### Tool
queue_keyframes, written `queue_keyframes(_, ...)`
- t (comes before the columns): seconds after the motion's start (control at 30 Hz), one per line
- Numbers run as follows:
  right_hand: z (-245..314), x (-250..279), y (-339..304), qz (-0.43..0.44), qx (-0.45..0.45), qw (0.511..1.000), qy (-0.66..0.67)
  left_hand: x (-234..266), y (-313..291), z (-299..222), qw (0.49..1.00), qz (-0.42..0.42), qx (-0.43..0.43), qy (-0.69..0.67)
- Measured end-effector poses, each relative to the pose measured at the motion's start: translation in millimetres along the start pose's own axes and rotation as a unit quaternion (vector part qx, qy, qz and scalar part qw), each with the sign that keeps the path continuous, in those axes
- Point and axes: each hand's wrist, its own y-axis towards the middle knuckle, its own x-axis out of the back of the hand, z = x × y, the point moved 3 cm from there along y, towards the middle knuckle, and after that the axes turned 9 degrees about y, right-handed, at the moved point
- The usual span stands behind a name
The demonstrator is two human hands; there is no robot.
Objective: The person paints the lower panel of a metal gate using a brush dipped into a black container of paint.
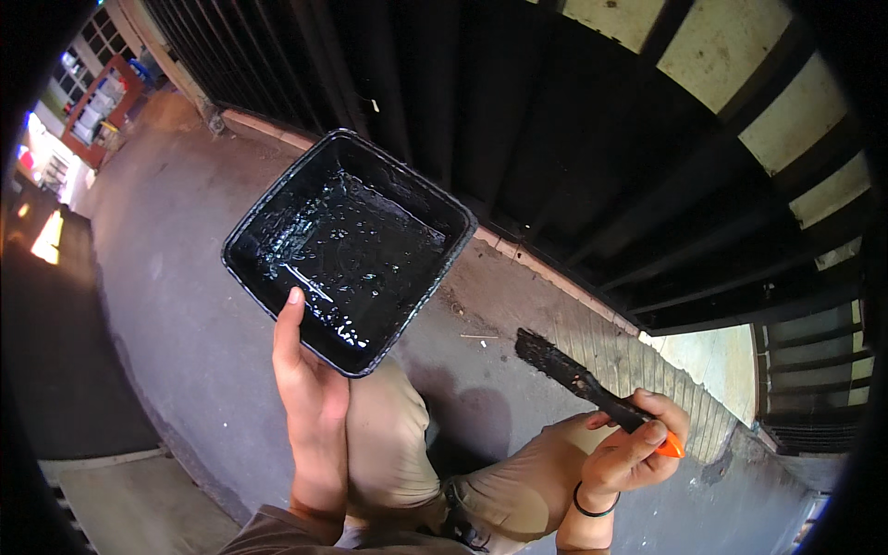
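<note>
Gripping with right hand (636, 453), fingers curled closed, an orange-ended black paintbrush (588, 386), near right, probably by the handle (618, 407) to avoid caked bristles (541, 356); pointing far left along a diagonal long axis. Clasping with left hand (314, 393), thumb over near rim (319, 359), other fingers hidden, a square black plastic tray (407, 190), left, apparently for steadiness.

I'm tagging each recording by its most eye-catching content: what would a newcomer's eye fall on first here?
Probably the square black tray, left of centre, held up by the left hand, its inside smeared with a glossy black coating. Next, at lower right, the black-caked brush with an orange handle end, held in the right hand. Behind them, a dark barred fence sweeps across the upper right.
</note>
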Motion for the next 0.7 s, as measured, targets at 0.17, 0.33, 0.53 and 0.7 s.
queue_keyframes(0.17, 0, -4, 2, -0.044, -0.010, 0.999, -0.009, 11, -2, -1, 0.999, -0.030, -0.022, -0.005)
queue_keyframes(0.33, -4, -3, 1, -0.038, -0.011, 0.999, -0.019, 18, -6, -6, 0.997, -0.068, -0.044, -0.016)
queue_keyframes(0.53, -5, -5, 4, -0.047, 0.022, 0.996, -0.070, 23, -1, -3, 0.996, -0.068, -0.046, -0.024)
queue_keyframes(0.7, -3, -5, 6, -0.059, 0.004, 0.997, -0.051, 27, 5, -3, 0.998, -0.057, -0.039, -0.008)
